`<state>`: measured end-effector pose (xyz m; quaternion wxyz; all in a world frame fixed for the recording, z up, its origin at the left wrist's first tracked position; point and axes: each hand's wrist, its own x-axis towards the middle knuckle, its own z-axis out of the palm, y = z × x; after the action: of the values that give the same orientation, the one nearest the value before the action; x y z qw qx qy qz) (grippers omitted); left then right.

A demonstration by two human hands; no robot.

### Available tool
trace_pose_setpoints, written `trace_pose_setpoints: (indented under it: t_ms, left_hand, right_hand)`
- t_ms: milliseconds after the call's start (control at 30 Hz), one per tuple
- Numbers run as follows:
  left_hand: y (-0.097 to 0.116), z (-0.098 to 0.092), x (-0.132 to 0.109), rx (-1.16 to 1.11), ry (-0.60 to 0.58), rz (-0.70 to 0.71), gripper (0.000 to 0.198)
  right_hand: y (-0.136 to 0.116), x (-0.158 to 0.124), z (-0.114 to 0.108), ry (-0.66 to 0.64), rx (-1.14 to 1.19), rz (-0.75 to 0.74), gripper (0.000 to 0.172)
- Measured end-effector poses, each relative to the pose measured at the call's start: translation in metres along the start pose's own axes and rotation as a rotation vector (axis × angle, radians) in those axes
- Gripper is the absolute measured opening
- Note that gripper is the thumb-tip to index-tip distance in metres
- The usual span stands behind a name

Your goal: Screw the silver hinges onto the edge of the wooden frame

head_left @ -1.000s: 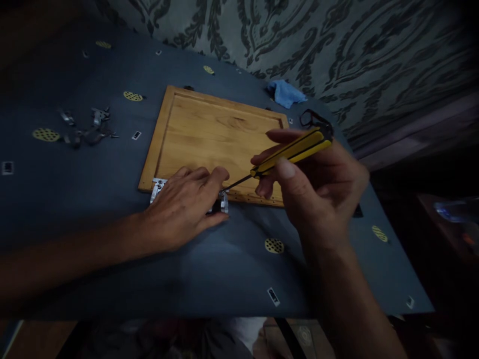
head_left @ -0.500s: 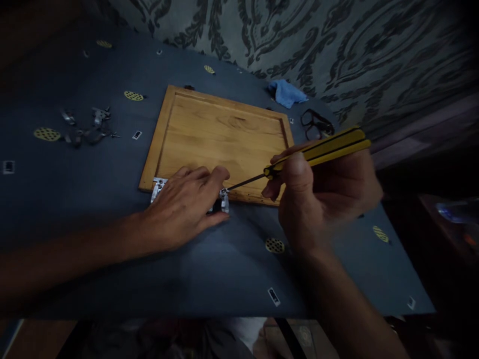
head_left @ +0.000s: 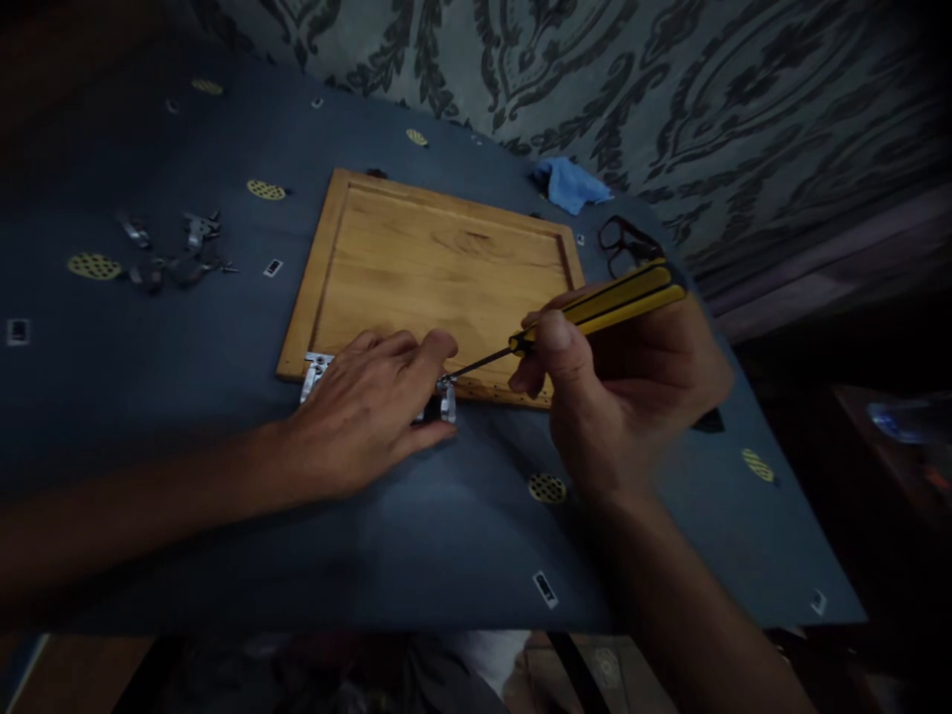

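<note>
A wooden cabinet door panel with a raised frame lies flat. Metal hinges sit along its near edge; another one shows partly beyond my wrist side. My left hand is laid over that edge, curled fingers above and thumb below, gripping around the hinge; what lies under the palm is hidden. In my right hand is a yellow-and-black screwdriver, its handle across the fingers and thumb. The shaft slants down left, its tip at the right hinge by my left index finger.
Several loose metal hinges lie on the blue patterned tablecloth at the left. Behind the panel's right corner are a blue cloth and dark-framed glasses. A patterned wall borders the far side.
My right hand and the screwdriver's handle have shifted slightly left and down, with the tip still at the hinge. My left hand and the panel stay in place.
</note>
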<state>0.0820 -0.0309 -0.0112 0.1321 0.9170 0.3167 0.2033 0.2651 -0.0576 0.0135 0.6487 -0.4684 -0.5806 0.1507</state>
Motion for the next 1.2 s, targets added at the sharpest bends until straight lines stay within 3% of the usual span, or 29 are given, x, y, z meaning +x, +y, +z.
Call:
trace_pose_setpoints:
  t_ms: [267,367,633,833,967,1067,1200]
  left_hand:
    - [0.001,-0.002,0.001,-0.004,-0.033,-0.027,0.051]
    - [0.001,-0.003,0.001,-0.013,-0.033,-0.031,0.05]
    - [0.001,-0.002,0.0,-0.016,-0.032,-0.035,0.047]
    - [0.001,-0.002,0.001,-0.007,-0.042,-0.035,0.049]
    - [0.001,-0.002,0.0,-0.012,-0.044,-0.044,0.046]
    - [0.0,-0.001,0.0,-0.036,-0.033,-0.037,0.047]
    - [-0.001,0.0,-0.001,-0.037,-0.021,-0.037,0.05]
  right_hand:
    - [-0.003,0.004,-0.01,-0.171,-0.002,0.038,0.013]
    - [-0.005,0.004,-0.012,-0.174,-0.004,0.05,0.012]
    - [-0.004,0.008,-0.009,-0.169,0.141,0.109,0.02]
    - [-0.001,0.006,-0.011,-0.293,0.12,0.16,0.022]
    - [-0.001,0.003,-0.008,-0.133,0.108,0.103,0.011]
    - [-0.003,0.004,-0.007,-0.013,0.078,0.067,0.015]
    - [-0.004,0.004,-0.008,-0.042,0.03,0.077,0.02]
